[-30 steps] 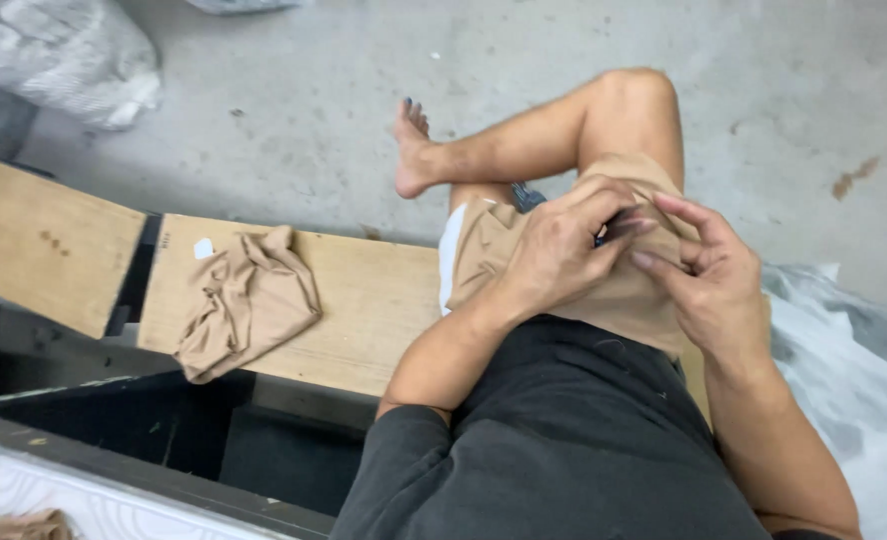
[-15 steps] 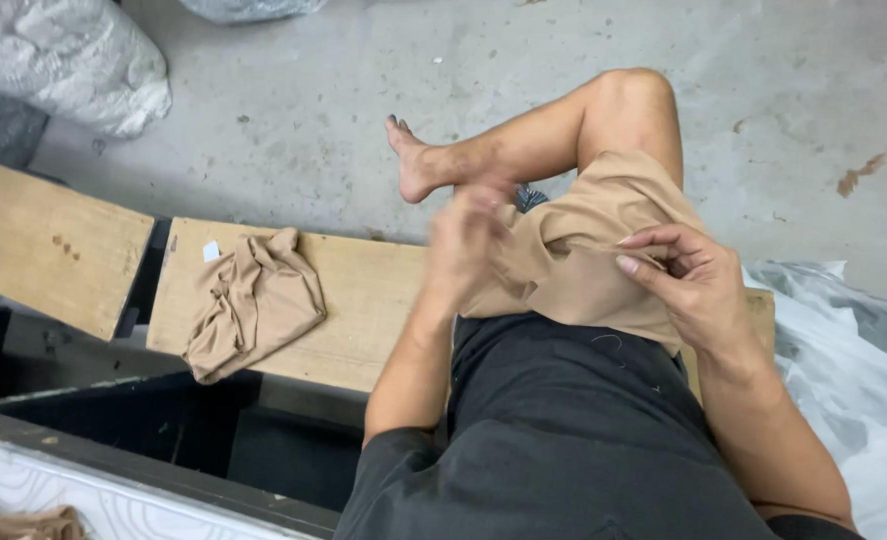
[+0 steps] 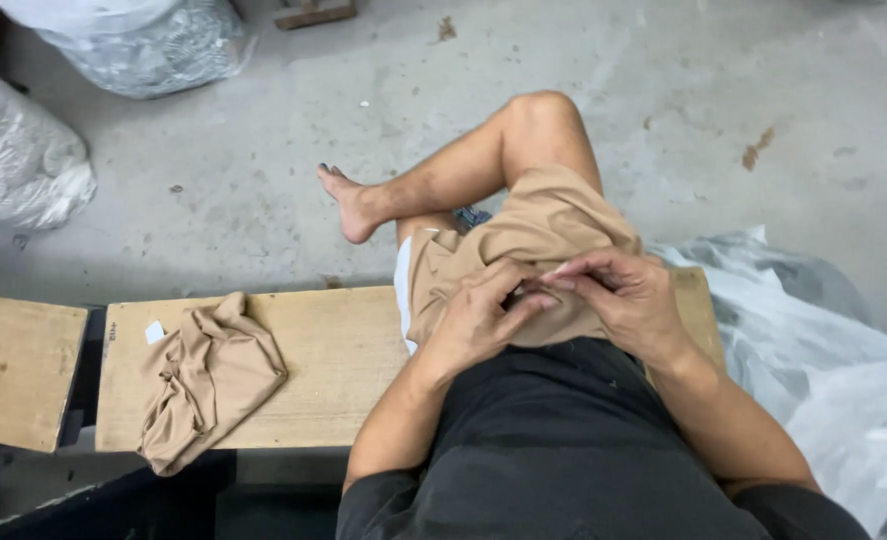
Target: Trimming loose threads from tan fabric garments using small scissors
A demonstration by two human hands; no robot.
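Note:
I sit on a wooden bench (image 3: 334, 360) with one bare leg bent up over the concrete floor. A tan cloth (image 3: 549, 215) is draped over my raised thigh. My left hand (image 3: 479, 315) and my right hand (image 3: 619, 300) meet over the cloth's near edge, fingertips pinching it together between them. What lies between the fingertips is too small to make out. A second tan cloth (image 3: 204, 380) lies crumpled on the bench to my left, with a small white tag (image 3: 155, 332) beside it.
A second wooden plank (image 3: 19, 380) lies further left across a gap. Full white plastic sacks (image 3: 24, 165) stand at the far left and top. A clear plastic sheet (image 3: 824, 350) is bunched at my right. A dark bin edge (image 3: 114, 500) is below the bench.
My left hand swung out to the left of the cloth and came back to meet the right hand. The camera has tilted, showing more of the floor.

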